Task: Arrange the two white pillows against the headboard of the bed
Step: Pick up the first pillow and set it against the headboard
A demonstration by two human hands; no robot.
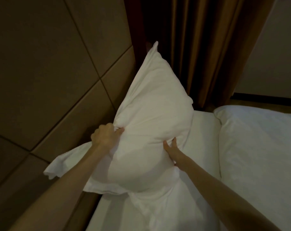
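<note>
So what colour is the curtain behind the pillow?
Brown, hanging in vertical folds; the curtain shows in the head view, the only one.

Soft, creased white cloth pillow [148, 124]; matt padded panelled headboard [46, 72]; faintly sheened brown fabric curtain [206, 39].

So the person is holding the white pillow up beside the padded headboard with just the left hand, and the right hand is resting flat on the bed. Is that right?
Not quite. The head view shows both hands on the pillow: the left hand grips its edge nearest the headboard, and the right hand clutches its other side, not resting on the bed. The rest holds.
</note>
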